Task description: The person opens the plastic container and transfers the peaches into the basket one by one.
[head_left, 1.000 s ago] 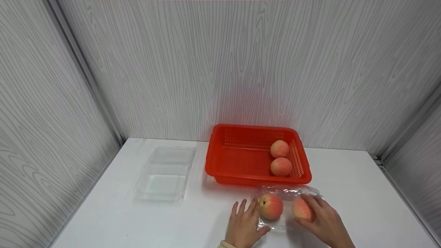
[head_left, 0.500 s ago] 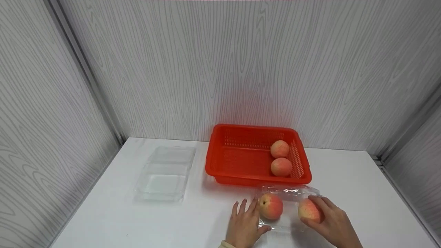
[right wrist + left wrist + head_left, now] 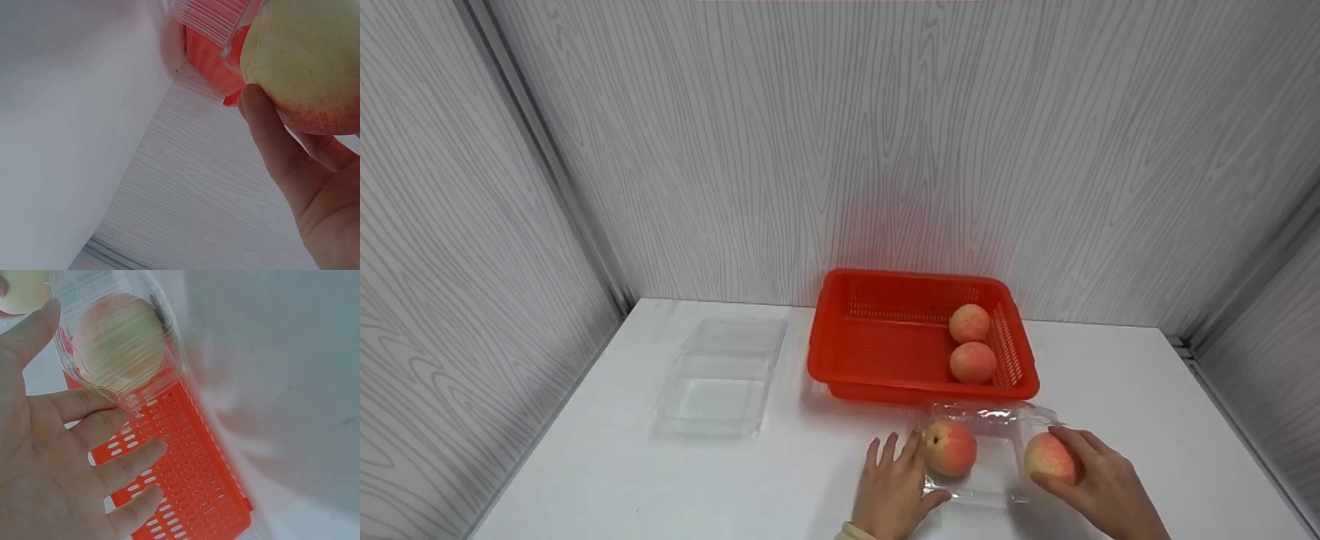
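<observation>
My right hand (image 3: pixel 1099 484) grips a pink-and-yellow peach (image 3: pixel 1048 459) between thumb and fingers, at the right end of a clear plastic container (image 3: pixel 994 469); the peach overlaps that end in the head view. Inside the container's left part sits another peach (image 3: pixel 952 448), its stem hollow facing left. Against the left end rests my left hand (image 3: pixel 891 487), fingers spread and fairly straight. In the left wrist view, the left hand's thumb and index finger flank the container, and the enclosed peach (image 3: pixel 121 343) shows through its ribbed wall.
Just behind the container stands a red plastic basket (image 3: pixel 855 386) with two peaches (image 3: pixel 971 363) along its right side. Farther left, a second clear container (image 3: pixel 716 401) lies opened out on the white table (image 3: pixel 697 487). Pale wood-grain panels (image 3: pixel 735 150) enclose the back and sides.
My right hand has moved to the right with its peach, away from the peach in the container, baring more of the container's floor. The left hand has stayed in place.
</observation>
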